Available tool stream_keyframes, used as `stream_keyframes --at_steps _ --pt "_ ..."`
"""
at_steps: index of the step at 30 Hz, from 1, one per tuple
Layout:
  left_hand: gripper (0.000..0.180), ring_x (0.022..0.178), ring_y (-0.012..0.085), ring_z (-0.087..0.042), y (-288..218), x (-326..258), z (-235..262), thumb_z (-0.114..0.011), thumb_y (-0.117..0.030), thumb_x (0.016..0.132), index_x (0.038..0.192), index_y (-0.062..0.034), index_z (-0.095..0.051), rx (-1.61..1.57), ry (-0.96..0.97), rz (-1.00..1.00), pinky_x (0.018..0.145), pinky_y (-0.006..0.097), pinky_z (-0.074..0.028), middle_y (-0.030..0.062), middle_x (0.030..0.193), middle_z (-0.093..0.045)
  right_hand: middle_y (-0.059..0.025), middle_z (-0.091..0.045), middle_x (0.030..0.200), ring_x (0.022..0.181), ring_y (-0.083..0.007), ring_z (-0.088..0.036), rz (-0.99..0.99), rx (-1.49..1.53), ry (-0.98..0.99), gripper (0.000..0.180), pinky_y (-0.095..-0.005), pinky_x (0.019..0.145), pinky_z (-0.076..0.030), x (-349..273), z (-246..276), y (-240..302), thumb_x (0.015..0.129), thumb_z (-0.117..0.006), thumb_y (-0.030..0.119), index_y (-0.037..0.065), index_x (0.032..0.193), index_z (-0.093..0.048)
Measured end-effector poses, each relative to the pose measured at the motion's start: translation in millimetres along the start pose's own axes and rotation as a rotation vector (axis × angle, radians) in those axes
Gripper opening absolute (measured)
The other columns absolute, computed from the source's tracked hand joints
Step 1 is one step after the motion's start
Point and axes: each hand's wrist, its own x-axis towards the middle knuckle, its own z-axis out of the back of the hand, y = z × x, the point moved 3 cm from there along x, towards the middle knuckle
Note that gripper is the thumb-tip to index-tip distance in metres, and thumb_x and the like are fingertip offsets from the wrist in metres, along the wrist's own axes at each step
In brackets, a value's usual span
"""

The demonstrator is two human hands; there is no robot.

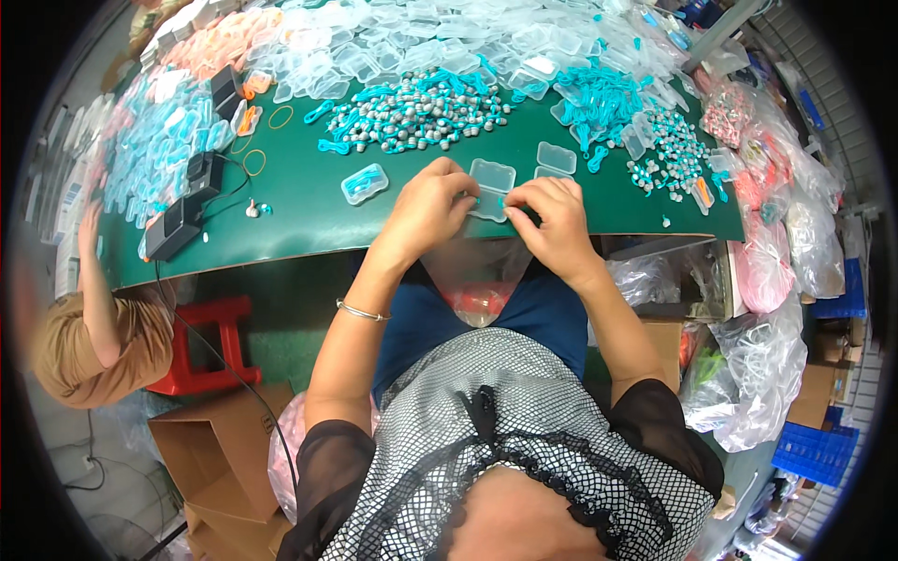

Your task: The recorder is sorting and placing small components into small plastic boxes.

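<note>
A small clear plastic case (pixel 492 176) lies with its lid open at the table's front edge, between my two hands. My left hand (pixel 433 204) is closed at its left side, fingertips pinched together by a bit of teal; what they hold is mostly hidden. On the other side my right hand (pixel 554 222) pinches a small teal piece between thumb and forefinger, at the case's right edge. Just behind my right hand stands another open clear case (pixel 557 157). To the left of my left hand lies a closed case (pixel 364 184) with teal pieces inside.
Small grey-and-teal plugs (pixel 421 112) are heaped on the green table (pixel 309 220). Teal looped pieces (pixel 599 98) and more plugs (pixel 675 154) lie to the right. Clear cases (pixel 374 47) cover the back. Black boxes (pixel 175 227) stand left, near another person's arm (pixel 94 271).
</note>
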Motion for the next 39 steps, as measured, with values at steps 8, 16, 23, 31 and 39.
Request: stream_keyframes --at_steps 8,16,23,31,39 --pt "0.010 0.080 0.0328 -0.065 -11.1 -9.4 -14.3 -0.070 -0.010 0.080 0.088 -0.0032 -0.072 0.147 -0.182 0.127 0.072 0.043 -0.052 0.0134 0.089 -0.064 -0.0003 -0.063 0.081 0.083 -0.0210 -0.060 0.105 -0.164 0.083 0.011 -0.0432 0.087 -0.037 20.6 -20.9 3.2 0.076 -0.075 0.013 0.013 0.083 -0.067" --pt "0.027 0.079 0.0337 -0.063 -15.2 -20.7 -7.8 -0.072 -0.012 0.080 0.106 -0.0052 -0.069 0.079 -0.174 0.113 0.072 0.044 -0.052 0.0143 0.088 -0.062 -0.0029 -0.065 0.087 0.087 -0.0229 -0.060 0.132 -0.103 0.244 0.006 -0.0405 0.090 -0.037 21.8 -9.5 6.6 0.081 -0.072 0.013 0.011 0.086 -0.070" --pt "0.044 0.082 0.0346 -0.062 -20.4 -14.6 0.8 -0.077 -0.018 0.078 0.117 -0.0049 -0.062 0.185 -0.019 0.096 0.073 0.045 -0.051 0.0141 0.093 -0.059 -0.0096 -0.067 0.080 0.075 -0.0288 -0.066 -0.072 0.114 -0.022 0.007 -0.0380 0.067 -0.052 56.7 17.7 -44.7 0.080 -0.069 0.007 0.006 0.087 -0.070" --pt "0.042 0.088 0.0321 -0.061 -16.2 -16.9 -4.6 -0.079 -0.024 0.076 0.111 -0.0064 -0.064 0.243 -0.084 0.054 0.074 0.043 -0.050 0.0114 0.091 -0.058 -0.0009 -0.064 0.092 0.096 -0.0246 -0.061 0.090 -0.491 0.035 0.021 -0.0418 0.082 -0.044 96.4 -10.0 -110.5 0.077 -0.075 0.010 0.016 0.097 -0.073" --pt "0.043 0.089 0.0325 -0.060 -8.5 -17.8 -0.9 -0.082 -0.023 0.070 0.105 -0.0055 -0.064 0.151 -0.132 0.050 0.076 0.043 -0.050 0.0106 0.091 -0.059 -0.0004 -0.062 0.090 0.094 -0.0221 -0.059 0.267 -0.708 0.053 0.015 -0.0427 0.078 -0.040 129.8 -42.8 -135.9 0.077 -0.069 0.012 0.017 0.091 -0.072"
